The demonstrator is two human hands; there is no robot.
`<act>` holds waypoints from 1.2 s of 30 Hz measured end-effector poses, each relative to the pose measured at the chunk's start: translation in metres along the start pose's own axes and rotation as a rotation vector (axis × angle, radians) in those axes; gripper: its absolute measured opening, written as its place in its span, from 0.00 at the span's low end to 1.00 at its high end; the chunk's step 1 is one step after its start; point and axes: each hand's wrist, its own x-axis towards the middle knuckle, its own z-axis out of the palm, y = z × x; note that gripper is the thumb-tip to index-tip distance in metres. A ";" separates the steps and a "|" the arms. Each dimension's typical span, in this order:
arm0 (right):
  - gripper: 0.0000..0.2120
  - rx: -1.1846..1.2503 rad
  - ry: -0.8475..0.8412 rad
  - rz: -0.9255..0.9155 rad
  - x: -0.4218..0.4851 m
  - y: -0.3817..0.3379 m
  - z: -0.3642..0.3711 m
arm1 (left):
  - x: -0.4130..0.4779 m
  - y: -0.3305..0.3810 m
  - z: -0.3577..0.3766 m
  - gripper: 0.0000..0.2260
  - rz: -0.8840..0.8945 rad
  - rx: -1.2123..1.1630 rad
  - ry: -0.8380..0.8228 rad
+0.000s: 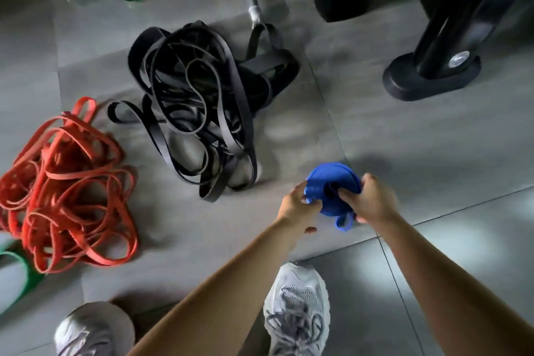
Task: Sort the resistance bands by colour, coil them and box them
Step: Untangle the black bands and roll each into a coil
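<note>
hands: left hand and right hand grip blue band coil
floor: black bands, red bands in separate piles

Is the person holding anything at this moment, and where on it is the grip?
Yes: a coiled blue resistance band, held in both hands. The left hand pinches the coil's left edge; the right hand grips its right side, fingers reaching toward the centre. A loose end hangs below.

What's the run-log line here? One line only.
step: coil blue | left hand: pinches blue band coil | right hand: grips coil | black pile: uncoiled | red pile: uncoiled
</note>
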 end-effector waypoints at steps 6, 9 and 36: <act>0.25 -0.097 -0.082 -0.027 0.006 0.014 0.000 | 0.009 -0.005 -0.020 0.24 0.005 0.175 -0.037; 0.28 -0.112 0.001 -0.037 0.006 0.009 -0.003 | 0.010 -0.003 -0.043 0.20 0.203 0.367 0.130; 0.21 -0.060 0.099 -0.626 -0.182 -0.206 -0.109 | -0.238 0.252 -0.274 0.07 0.956 -0.188 0.588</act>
